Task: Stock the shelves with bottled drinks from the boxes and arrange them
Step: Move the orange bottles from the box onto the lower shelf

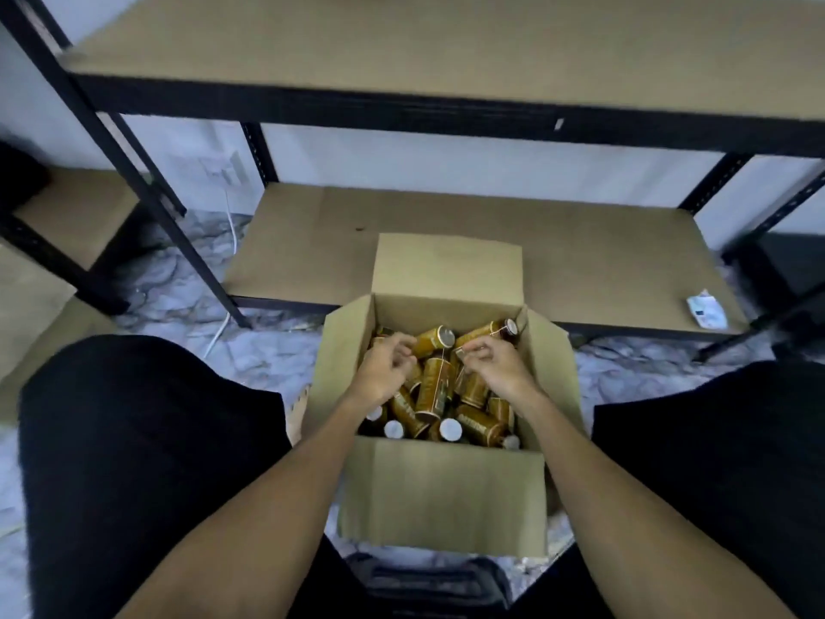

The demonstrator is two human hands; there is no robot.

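In the head view, a box (442, 484) is sitting open at centre, with bottles (435, 388) lying jumbled inside it. The left hand (386, 364) is reaching in at the pile's 10 o'clock with its fingers curled; I cannot tell whether it is gripping anything. The right hand (493, 366), at 2 o'clock, is pinching the end of a bottle (461, 350). A shelf (312, 243) is lying at the box's 12 o'clock.

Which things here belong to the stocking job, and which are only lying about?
For the job: cardboard box, brown bottles in it, lower shelf, upper shelf.
Lying about: crumpled white packet on the lower shelf, white cable on the floor.
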